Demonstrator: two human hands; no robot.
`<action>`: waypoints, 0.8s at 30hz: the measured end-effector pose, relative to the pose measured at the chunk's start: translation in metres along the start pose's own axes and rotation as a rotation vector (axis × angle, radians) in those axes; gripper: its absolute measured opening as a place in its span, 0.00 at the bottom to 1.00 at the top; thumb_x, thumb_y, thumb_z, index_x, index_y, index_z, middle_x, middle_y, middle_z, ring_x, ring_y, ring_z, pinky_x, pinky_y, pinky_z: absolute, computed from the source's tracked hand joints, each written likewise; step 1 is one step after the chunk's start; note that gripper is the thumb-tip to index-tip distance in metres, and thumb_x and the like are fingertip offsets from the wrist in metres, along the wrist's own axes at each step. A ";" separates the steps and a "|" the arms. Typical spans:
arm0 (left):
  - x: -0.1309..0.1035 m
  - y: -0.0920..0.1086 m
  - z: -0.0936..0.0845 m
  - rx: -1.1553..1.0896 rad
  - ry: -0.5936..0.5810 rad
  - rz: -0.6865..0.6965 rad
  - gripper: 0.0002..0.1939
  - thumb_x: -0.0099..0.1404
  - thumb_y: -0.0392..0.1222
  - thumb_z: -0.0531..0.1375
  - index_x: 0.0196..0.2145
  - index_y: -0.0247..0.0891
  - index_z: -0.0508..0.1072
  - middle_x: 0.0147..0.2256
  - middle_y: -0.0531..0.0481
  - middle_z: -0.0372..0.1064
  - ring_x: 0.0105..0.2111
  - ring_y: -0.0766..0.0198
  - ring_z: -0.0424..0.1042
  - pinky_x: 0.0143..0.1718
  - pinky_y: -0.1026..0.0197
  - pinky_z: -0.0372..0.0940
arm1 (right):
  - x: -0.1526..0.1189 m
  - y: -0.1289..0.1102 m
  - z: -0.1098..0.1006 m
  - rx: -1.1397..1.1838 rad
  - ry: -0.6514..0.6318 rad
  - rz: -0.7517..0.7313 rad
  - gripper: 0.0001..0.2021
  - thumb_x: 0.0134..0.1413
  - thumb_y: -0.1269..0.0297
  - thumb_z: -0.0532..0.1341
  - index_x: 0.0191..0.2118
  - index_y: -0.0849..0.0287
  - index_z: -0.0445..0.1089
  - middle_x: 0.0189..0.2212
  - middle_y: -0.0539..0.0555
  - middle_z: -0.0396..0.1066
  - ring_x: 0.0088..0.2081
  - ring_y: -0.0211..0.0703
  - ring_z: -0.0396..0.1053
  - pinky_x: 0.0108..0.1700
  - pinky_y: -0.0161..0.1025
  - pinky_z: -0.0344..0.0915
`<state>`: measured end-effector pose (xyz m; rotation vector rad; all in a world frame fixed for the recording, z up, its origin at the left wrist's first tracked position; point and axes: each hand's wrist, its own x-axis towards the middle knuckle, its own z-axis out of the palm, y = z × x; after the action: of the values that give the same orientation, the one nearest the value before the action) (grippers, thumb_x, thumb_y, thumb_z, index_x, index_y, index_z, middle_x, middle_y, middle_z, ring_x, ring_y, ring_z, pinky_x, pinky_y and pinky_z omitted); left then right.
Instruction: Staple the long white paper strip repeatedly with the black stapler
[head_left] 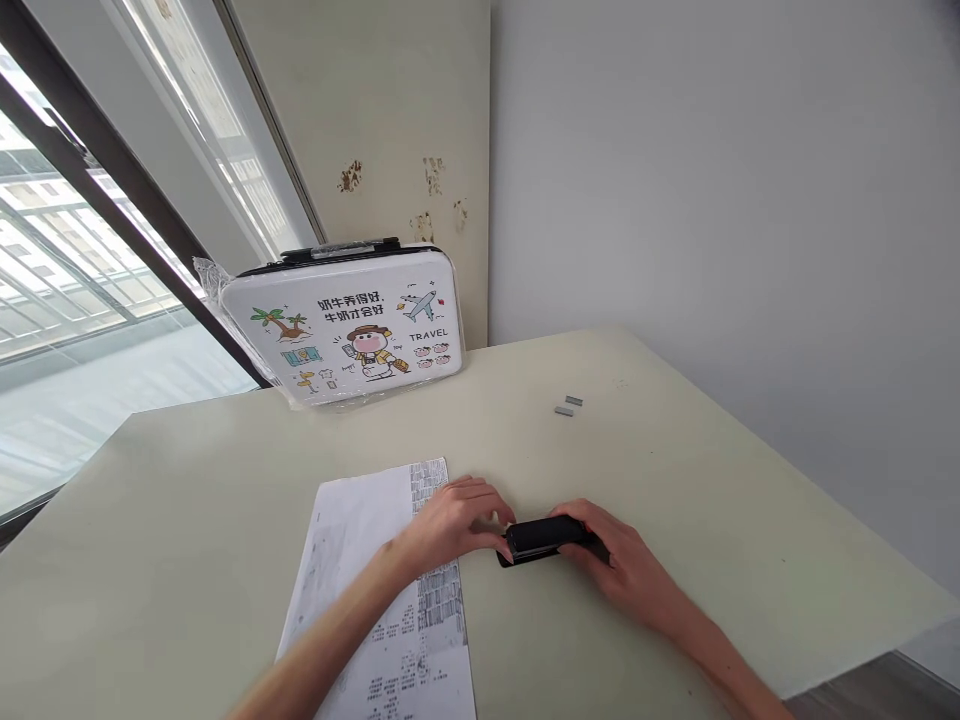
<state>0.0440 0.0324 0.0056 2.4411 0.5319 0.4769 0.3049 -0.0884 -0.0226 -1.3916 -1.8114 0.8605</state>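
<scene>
The right hand's (pixel 624 565) fingers gripped a black, oblong stapler (pixel 546 536) beside printed white paper (pixel 360 510); the left hand's (pixel 455 520) fingers curled at its other end, grip unclear. Steady right-hand bracing appeared wise.

Free table (pixel 720 520) rightward; suitcase (pixel 349 330) beyond left.

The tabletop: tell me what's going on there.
A person has both hands at what looks like a black stapler. The right hand holds its right end, while the left hand has its thumb and fingers at the left end. Printed paper lies on the table, partly beneath the left forearm. Two small grey strips, perhaps staples, lie farther back, and a white cartoon case stands near the window.
</scene>
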 end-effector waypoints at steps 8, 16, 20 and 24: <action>-0.001 -0.003 0.008 0.100 0.025 0.000 0.23 0.67 0.65 0.63 0.42 0.41 0.77 0.36 0.49 0.79 0.36 0.59 0.75 0.40 0.57 0.63 | 0.000 0.000 0.000 0.018 -0.031 0.017 0.13 0.72 0.52 0.53 0.54 0.50 0.67 0.47 0.56 0.75 0.47 0.51 0.72 0.51 0.47 0.70; -0.060 0.040 -0.007 0.233 0.102 -0.170 0.23 0.72 0.57 0.63 0.58 0.44 0.71 0.53 0.43 0.75 0.51 0.50 0.74 0.51 0.48 0.71 | -0.002 -0.004 0.000 0.018 -0.014 0.049 0.13 0.72 0.51 0.56 0.53 0.49 0.70 0.48 0.53 0.76 0.47 0.48 0.73 0.51 0.44 0.70; -0.131 0.076 -0.012 0.302 0.045 -0.197 0.28 0.72 0.54 0.63 0.67 0.54 0.65 0.66 0.46 0.66 0.66 0.45 0.64 0.61 0.44 0.69 | -0.005 -0.003 0.001 0.011 -0.004 0.052 0.13 0.71 0.52 0.57 0.54 0.48 0.70 0.51 0.53 0.77 0.49 0.49 0.74 0.52 0.45 0.71; -0.185 0.094 0.005 0.402 -0.004 -0.244 0.49 0.67 0.61 0.65 0.76 0.55 0.46 0.71 0.45 0.56 0.69 0.37 0.58 0.61 0.38 0.68 | -0.009 -0.003 0.001 0.001 -0.032 0.059 0.13 0.69 0.50 0.58 0.53 0.47 0.72 0.51 0.54 0.77 0.50 0.51 0.74 0.53 0.47 0.72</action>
<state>-0.0883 -0.1272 0.0203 2.6989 0.9918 0.2826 0.3047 -0.0974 -0.0219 -1.4447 -1.8007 0.9193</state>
